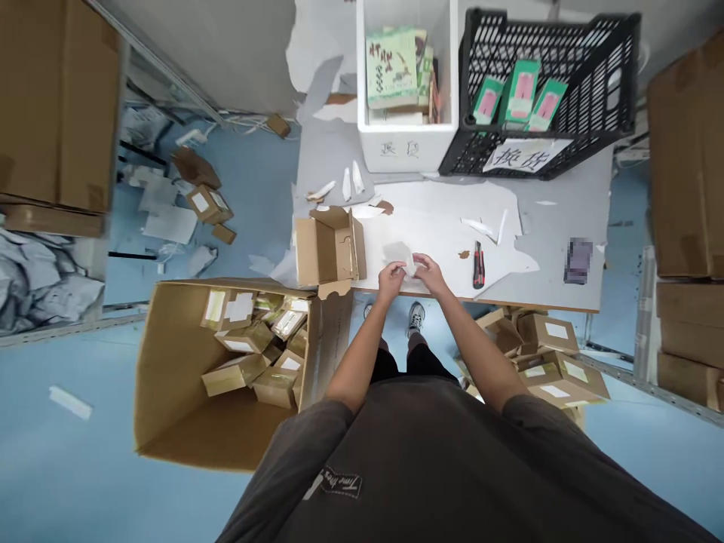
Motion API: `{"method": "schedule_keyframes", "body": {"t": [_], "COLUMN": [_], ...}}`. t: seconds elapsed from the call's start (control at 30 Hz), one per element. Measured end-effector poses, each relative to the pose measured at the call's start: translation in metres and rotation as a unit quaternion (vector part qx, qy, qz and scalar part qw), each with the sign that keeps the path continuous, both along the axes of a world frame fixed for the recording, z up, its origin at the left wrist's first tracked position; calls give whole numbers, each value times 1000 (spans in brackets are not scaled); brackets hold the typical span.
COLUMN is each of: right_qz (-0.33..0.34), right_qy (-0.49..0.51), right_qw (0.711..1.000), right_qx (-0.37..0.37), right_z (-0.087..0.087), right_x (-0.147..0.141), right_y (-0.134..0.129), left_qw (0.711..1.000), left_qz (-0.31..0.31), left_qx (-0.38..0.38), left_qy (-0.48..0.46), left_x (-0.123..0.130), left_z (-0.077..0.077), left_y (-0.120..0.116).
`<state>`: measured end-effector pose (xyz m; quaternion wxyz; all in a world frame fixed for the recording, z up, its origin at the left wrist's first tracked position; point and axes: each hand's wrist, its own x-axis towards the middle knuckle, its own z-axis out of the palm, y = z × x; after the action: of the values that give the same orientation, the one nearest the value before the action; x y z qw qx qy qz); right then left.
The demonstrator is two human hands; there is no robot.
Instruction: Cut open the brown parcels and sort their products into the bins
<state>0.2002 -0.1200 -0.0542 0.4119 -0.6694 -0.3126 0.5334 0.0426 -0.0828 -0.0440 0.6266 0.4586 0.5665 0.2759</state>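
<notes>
Dark shirt lies nearest; beyond, the left hand and right hand pinch pale wrap between their fingers, over the tabletop. Working the wrap seems the step; the next move likely calls for both hands.

One left hand and one right hand share one translucent white wrapping. The table carries one open cardboard box, one red-and-black knife, one white bin, one black crate and one blurred dark item. Three green-and-pink boxes stand in the crate. Two shoes show below. One large carton holds at least eight parcels, too overlapped for an exact count.
</notes>
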Motion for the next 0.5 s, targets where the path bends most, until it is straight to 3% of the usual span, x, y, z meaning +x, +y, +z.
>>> {"method": "schedule_keyframes", "body": {"t": [0.13,0.2,0.27,0.33,0.4,0.5], "right_qz": [-40,-31,-35,-52,-47,53], "right_qy": [107,103,79,36,-24,-131], "right_qw": [993,993,993,991,987,981], "right_qx": [35,53,81,121,151,130], "right_z": [71,101,123,134,134,122], "right_x": [-29,-51,-77,-106,-136,-176], "right_y": [15,28,46,67,88,111], "left_qw": [992,990,987,981,972,958], "left_qz": [-27,-51,-37,18,68,15], "left_qx": [4,57,131,192,217,216], "left_qy": [-124,-120,-81,-21,57,188], "left_x": [-25,-52,-88,-130,-174,-227], "left_z": [62,93,118,133,138,130], "left_y": [5,10,17,26,35,43]}}
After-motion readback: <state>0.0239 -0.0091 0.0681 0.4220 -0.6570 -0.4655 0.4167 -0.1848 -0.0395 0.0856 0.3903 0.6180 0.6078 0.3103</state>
